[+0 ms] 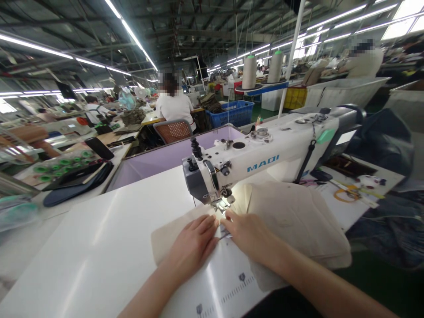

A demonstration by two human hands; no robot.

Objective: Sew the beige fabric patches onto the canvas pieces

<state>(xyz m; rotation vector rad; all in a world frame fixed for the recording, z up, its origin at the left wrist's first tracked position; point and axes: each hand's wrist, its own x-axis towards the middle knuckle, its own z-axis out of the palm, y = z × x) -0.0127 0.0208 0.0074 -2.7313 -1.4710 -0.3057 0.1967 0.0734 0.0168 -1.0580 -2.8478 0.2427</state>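
Note:
Beige fabric (291,212) is spread under the head of a white sewing machine (255,154) and out to both sides of it. Light from the machine falls on the presser foot (221,205), where the cloth passes beneath. My left hand (195,240) lies flat on the left part of the cloth, fingers stretched toward the foot and thumb apart. Close in front of the foot, my right hand (247,232) pinches the cloth edge between thumb and forefinger. The two hands' fingertips nearly meet. The needle tip is too small to make out.
The white table (109,229) has a printed ruler scale at its front. Scissors and an orange tape roll (346,193) lie at the right end. Two thread cones (249,73) stand behind the machine. A person (174,104) sits ahead, near a blue basket (233,113).

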